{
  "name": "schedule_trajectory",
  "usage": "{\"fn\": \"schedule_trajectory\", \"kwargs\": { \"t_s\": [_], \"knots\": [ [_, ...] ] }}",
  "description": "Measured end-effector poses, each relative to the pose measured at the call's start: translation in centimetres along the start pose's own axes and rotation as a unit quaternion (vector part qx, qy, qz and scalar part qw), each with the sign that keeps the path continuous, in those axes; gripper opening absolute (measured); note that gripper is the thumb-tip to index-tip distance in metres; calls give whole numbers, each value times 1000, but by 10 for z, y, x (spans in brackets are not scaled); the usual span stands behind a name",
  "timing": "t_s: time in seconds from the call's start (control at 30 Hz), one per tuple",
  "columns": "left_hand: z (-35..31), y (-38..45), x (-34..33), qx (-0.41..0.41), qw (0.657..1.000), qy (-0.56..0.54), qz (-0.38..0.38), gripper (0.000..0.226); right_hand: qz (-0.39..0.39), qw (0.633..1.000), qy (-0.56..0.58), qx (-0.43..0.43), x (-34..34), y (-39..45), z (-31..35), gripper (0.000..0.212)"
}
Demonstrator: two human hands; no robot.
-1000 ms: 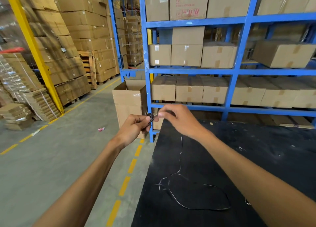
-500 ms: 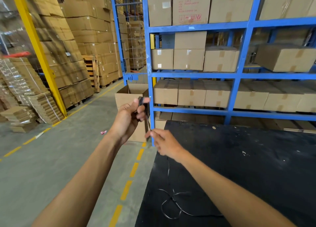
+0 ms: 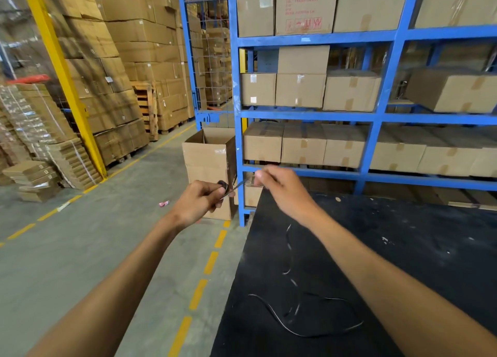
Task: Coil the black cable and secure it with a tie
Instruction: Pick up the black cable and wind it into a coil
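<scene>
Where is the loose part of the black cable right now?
In the head view, the loose cable lies in slack loops on the black table, lower centre, below the right hand and between the forearms.

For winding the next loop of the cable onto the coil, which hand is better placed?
The right hand, probably. It pinches the cable beside the small coil in the left hand, and the slack on the table trails below it. The left hand is busy gripping the coil.

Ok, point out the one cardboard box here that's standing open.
It's the tall cardboard box on the floor at the left end of the blue rack, just beyond the left hand. Its top flaps stand up; the shelved boxes are taped shut.
</scene>
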State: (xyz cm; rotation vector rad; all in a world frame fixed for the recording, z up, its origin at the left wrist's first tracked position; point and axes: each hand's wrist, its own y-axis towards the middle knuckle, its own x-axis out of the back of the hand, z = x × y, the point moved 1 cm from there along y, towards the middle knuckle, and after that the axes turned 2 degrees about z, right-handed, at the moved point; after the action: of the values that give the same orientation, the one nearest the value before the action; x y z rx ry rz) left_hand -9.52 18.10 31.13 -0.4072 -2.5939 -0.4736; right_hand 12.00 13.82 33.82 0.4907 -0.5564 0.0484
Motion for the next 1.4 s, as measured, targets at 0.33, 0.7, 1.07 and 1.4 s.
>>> {"fn": "schedule_trajectory", "kwargs": {
  "t_s": [0.33,0.7,1.07,1.4],
  "knots": [
    [-64,-2,5,-47,866,-495,59,38,64,983,141,-101,-42,-3,-29,39],
    [-31,8,-5,-86,989,-25,-114,36,176,972,153,-32,-55,-46,9,39],
    [-46,-12,-25,-23,982,-188,8,40,-1,999,3,32,9,18,9,30],
    [-78,-3,7,-43,846,-527,65,29,123,984,115,-63,-45,-18,-19,37]
  ]
}}
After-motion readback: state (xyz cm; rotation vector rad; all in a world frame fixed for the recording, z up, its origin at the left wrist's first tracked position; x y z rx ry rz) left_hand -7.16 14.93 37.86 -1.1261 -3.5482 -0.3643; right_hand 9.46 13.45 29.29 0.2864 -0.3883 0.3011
